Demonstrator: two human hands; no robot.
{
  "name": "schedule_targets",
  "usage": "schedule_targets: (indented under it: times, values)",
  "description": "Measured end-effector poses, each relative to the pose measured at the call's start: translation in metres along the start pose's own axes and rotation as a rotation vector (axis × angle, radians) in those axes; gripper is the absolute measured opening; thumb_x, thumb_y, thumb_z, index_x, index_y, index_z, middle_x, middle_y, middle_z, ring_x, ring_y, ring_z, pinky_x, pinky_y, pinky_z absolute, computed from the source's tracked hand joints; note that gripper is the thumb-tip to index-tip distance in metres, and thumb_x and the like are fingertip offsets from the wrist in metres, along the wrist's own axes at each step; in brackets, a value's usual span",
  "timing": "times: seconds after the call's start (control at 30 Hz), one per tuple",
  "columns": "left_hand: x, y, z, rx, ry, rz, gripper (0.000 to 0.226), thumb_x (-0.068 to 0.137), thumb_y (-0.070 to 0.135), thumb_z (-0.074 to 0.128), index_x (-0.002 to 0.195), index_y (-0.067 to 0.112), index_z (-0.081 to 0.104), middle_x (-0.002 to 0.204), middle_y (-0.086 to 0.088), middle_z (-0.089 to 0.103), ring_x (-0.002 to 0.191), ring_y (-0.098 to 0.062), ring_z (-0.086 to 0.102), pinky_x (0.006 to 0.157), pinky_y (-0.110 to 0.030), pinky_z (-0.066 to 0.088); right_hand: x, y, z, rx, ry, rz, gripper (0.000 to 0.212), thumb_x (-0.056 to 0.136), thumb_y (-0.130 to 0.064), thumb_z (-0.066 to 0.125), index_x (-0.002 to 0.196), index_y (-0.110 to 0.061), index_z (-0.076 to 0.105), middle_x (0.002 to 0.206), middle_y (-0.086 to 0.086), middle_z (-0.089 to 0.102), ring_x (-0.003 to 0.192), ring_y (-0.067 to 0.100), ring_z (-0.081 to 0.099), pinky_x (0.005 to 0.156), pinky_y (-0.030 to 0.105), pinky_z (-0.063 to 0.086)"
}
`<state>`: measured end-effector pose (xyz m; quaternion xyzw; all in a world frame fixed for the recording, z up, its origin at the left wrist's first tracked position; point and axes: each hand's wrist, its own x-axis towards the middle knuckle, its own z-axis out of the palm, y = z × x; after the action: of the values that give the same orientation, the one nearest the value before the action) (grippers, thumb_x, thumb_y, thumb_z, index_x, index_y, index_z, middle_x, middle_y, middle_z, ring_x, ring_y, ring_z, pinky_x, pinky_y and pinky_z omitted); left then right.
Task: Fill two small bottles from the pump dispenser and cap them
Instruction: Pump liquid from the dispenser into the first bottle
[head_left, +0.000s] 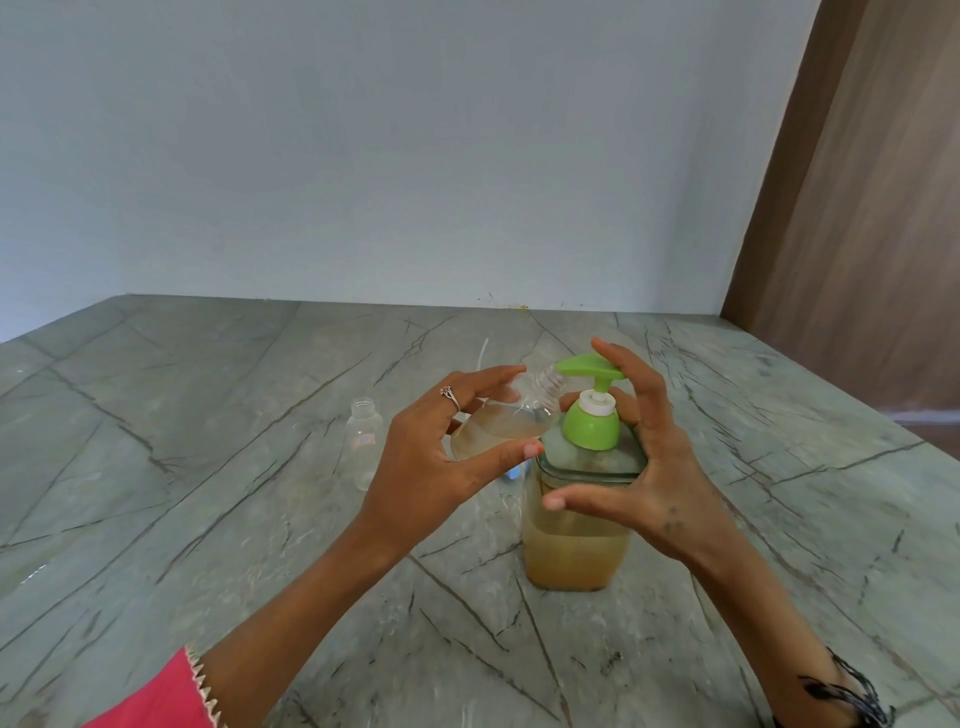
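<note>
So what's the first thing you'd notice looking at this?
The bright green pump atop the dispenser of amber liquid, at the middle of the marbled counter. The right hand reaches over the pump, while the left hand tilts a small bottle under the spout. Farther left stands an empty bottle, uncapped.

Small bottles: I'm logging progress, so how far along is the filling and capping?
Nothing looks finished. In hand: the left hand holds a tilted small bottle, partly full of amber liquid, with its neck at the nozzle of the green pump dispenser, while the right hand rests on the pump head. Left: the second small bottle stands empty and uncapped on the counter. No caps are clearly visible.
</note>
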<state>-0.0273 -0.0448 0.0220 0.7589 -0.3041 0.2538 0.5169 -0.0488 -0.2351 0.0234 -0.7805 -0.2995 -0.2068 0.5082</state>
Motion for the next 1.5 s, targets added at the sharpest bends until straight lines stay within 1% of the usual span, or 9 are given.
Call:
schedule_targets:
  times: [0.07,0.23,0.33,0.53,0.83,0.97,1.07,1.17,1.5]
  values:
    - [0.0001,0.0000,0.0002,-0.001,-0.001,-0.002,0.050,0.067,0.050,0.065,0.114,0.044,0.049,0.105,0.032,0.059,0.100,0.009,0.055,0.075,-0.006,0.044,0.0006,-0.0001,-0.0029,-0.012,-0.044,0.016,0.103,0.050,-0.039,0.086,0.126,-0.068,0.024,0.113,-0.032,0.060,0.109,-0.002,0.061,0.085,0.011,0.049]
    - [-0.0001,0.0000,0.0005,-0.018,-0.003,-0.001,0.050,0.067,0.048,0.065,0.114,0.041,0.050,0.104,0.019,0.063,0.100,0.007,0.056,0.075,-0.007,0.044,0.0018,0.0003,-0.0002,-0.028,0.014,-0.019,0.087,0.054,-0.041,0.084,0.121,-0.059,0.032,0.109,-0.026,0.062,0.102,0.003,0.065,0.081,0.014,0.051]
    - [0.0000,-0.0011,0.0011,-0.024,-0.006,-0.003,0.050,0.068,0.047,0.066,0.115,0.039,0.051,0.112,0.020,0.058,0.099,0.005,0.057,0.075,-0.007,0.044,0.0028,0.0006,0.0001,-0.029,0.039,-0.026,0.082,0.054,-0.040,0.084,0.117,-0.058,0.035,0.106,-0.023,0.065,0.102,0.005,0.065,0.082,0.017,0.052]
    - [0.0002,-0.0025,0.0009,0.001,-0.009,0.009,0.050,0.068,0.047,0.066,0.115,0.040,0.050,0.112,0.020,0.057,0.100,0.004,0.056,0.076,-0.008,0.044,0.0040,-0.0014,0.0004,-0.040,0.064,-0.037,0.078,0.054,-0.038,0.084,0.114,-0.057,0.037,0.107,-0.029,0.062,0.100,0.002,0.065,0.081,0.015,0.052]
    - [0.0008,-0.0043,0.0003,0.008,0.010,0.020,0.050,0.069,0.046,0.067,0.115,0.040,0.051,0.109,0.025,0.058,0.098,0.005,0.056,0.075,-0.008,0.045,0.0022,0.0012,0.0004,-0.030,0.021,-0.014,0.095,0.056,-0.039,0.083,0.127,-0.064,0.026,0.112,-0.030,0.061,0.108,0.001,0.062,0.087,0.015,0.050]
    - [0.0017,-0.0052,-0.0011,0.016,0.028,0.037,0.051,0.068,0.045,0.068,0.115,0.041,0.051,0.106,0.026,0.058,0.097,0.004,0.056,0.076,-0.007,0.043,0.0018,0.0022,0.0002,-0.034,0.013,-0.008,0.103,0.056,-0.039,0.083,0.132,-0.067,0.019,0.110,-0.027,0.063,0.107,-0.001,0.062,0.085,0.007,0.046]
    - [0.0019,-0.0063,-0.0014,0.024,0.028,0.046,0.051,0.068,0.045,0.068,0.116,0.040,0.051,0.104,0.020,0.060,0.098,0.002,0.056,0.077,-0.007,0.043,0.0024,0.0021,0.0000,-0.040,0.014,-0.018,0.099,0.056,-0.039,0.083,0.131,-0.064,0.024,0.111,-0.026,0.063,0.107,-0.002,0.062,0.086,0.005,0.043]
    - [0.0019,-0.0060,-0.0013,0.029,0.027,0.051,0.052,0.068,0.046,0.068,0.117,0.038,0.051,0.106,0.017,0.058,0.098,0.001,0.056,0.078,-0.008,0.043,0.0038,0.0013,0.0002,-0.046,0.014,-0.021,0.090,0.055,-0.041,0.083,0.124,-0.061,0.029,0.110,-0.028,0.062,0.106,0.001,0.063,0.083,0.012,0.049]
    - [0.0020,-0.0035,-0.0003,0.020,0.017,0.036,0.051,0.067,0.048,0.067,0.115,0.041,0.050,0.107,0.022,0.057,0.098,0.003,0.057,0.077,-0.009,0.044,0.0048,-0.0013,0.0037,-0.091,0.106,-0.047,0.080,0.055,-0.045,0.083,0.117,-0.060,0.033,0.106,-0.025,0.064,0.099,0.002,0.066,0.081,0.014,0.051]
